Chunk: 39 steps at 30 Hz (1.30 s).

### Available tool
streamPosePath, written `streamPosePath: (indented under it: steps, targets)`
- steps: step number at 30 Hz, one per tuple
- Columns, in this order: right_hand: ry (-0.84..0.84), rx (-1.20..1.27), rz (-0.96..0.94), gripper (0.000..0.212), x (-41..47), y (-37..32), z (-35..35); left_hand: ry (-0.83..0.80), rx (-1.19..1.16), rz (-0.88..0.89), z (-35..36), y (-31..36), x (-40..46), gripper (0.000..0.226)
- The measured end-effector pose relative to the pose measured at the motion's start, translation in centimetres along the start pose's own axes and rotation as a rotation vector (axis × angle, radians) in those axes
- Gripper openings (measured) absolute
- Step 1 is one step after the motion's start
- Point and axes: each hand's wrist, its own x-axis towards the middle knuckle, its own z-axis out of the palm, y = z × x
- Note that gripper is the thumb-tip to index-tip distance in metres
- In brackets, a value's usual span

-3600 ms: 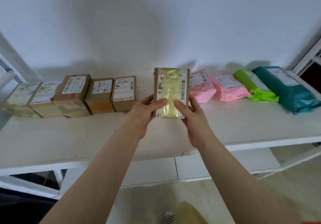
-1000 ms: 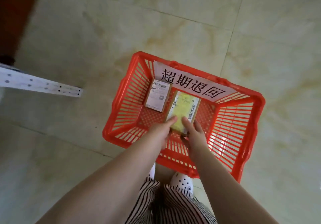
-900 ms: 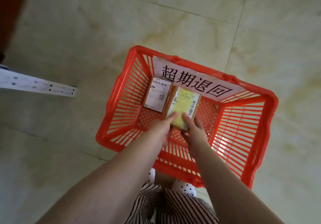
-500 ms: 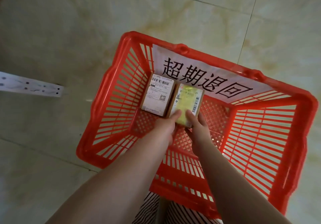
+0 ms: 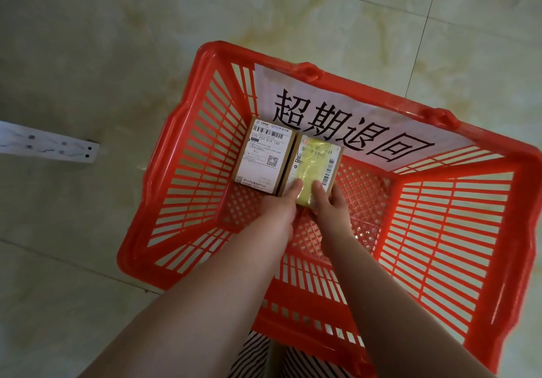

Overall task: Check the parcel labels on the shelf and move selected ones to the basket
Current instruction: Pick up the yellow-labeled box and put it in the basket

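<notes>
1. Parcel w/ yellow-taped label (image 5: pixel 315 169) sits low in the red basket (image 5: pixel 190 178), at the far end under the white sign (image 5: pixel 346 125), just beside a second parcel w/ white label (image 5: pixel 264 157); the two look to be touching along one edge.
2. Left hand (image 5: pixel 278 204) and right hand (image 5: pixel 330 206) both hold its near end, thumbs on top, other fingers curled under/around the edges. Can't tell if the box is fully down on the mesh yet.
3. Step in hand, by my read: set it down & let go.
4. To do it well: lower the near end till it lies flat, label up, square w/ its neighbour; don't shove the white-label box.
5. Slide fingers out sideways so the box doesn't tip or ride up on the other.
6. Risk: fingers catching in the mesh floor.
7. Floor tiles (image 5: pixel 88 54) around; white perforated rail (image 5: pixel 47 145) at left.
</notes>
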Motion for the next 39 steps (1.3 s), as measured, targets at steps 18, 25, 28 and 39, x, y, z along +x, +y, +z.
streamPosePath:
  steps: [18, 25, 28, 39]
  targets:
    - [0.215, -0.201, 0.19, 0.059, -6.4, -4.2, -0.5, -0.096, 0.253, -0.093, -3.7, 2.3, -8.5, 0.07]
    - [-0.007, -0.035, 0.16, 0.019, -20.3, -13.6, 0.3, -0.095, -0.067, 0.065, -10.3, 6.6, -23.7, 0.014]
    - [-0.175, -0.031, 0.125, 0.015, -28.1, -18.9, 1.5, -0.079, -0.21, 0.133, -14.2, 8.3, -32.8, 0.008]
    - [-0.606, -0.209, -0.049, 0.008, -55.7, -31.2, 11.9, 0.044, -0.807, 0.357, -30.1, 8.3, -61.7, 0.009]
